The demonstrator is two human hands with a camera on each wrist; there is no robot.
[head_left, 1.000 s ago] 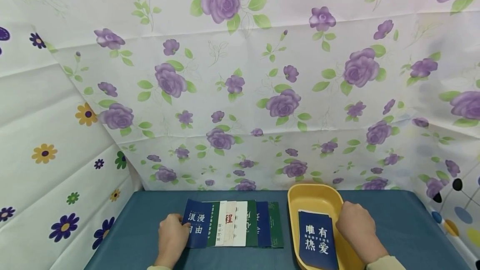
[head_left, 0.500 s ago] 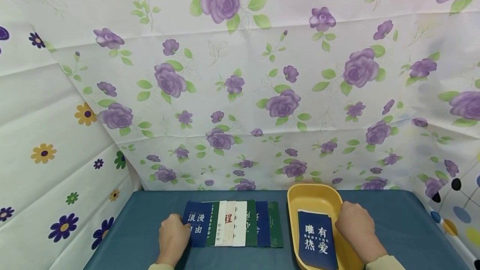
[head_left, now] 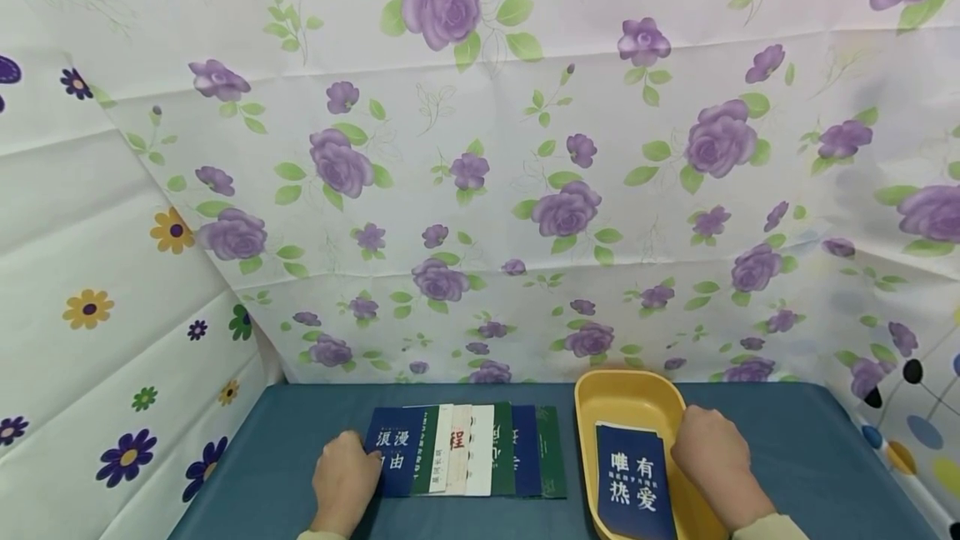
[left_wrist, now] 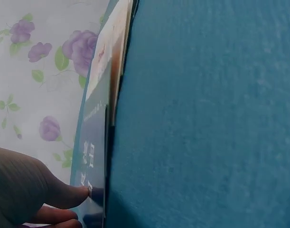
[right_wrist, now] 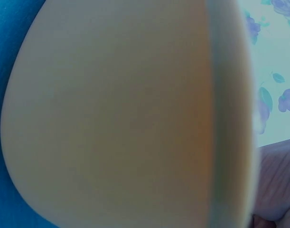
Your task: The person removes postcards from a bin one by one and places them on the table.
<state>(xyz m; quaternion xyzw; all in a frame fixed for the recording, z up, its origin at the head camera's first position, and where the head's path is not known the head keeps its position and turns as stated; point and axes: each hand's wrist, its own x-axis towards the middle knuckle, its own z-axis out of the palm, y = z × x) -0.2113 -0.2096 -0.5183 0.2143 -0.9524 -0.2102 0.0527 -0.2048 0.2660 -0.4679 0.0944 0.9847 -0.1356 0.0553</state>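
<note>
Several cards overlap in a row on the table, with a blue card (head_left: 393, 448) bearing white characters on top at the left end. My left hand (head_left: 347, 473) holds that card's left edge; in the left wrist view the thumb (left_wrist: 69, 194) lies on its face, and the fingers curl below. To the right is a yellow plastic tray (head_left: 600, 390) containing a stack of cards (head_left: 636, 482), a blue one uppermost. My right hand (head_left: 714, 461) grips the tray's right rim. In the right wrist view the tray's wall (right_wrist: 111, 114) hides most of the hand.
A blue-green cloth (head_left: 225, 473) covers the table. Behind it rises a white sheet printed with purple roses (head_left: 480, 215), and another flowered sheet (head_left: 90, 357) slopes along the left side.
The blue card's left part, slightly raised a second ago, now lies flatter in line with the row. My left hand has barely shifted; my right hand and the tray stay put.
</note>
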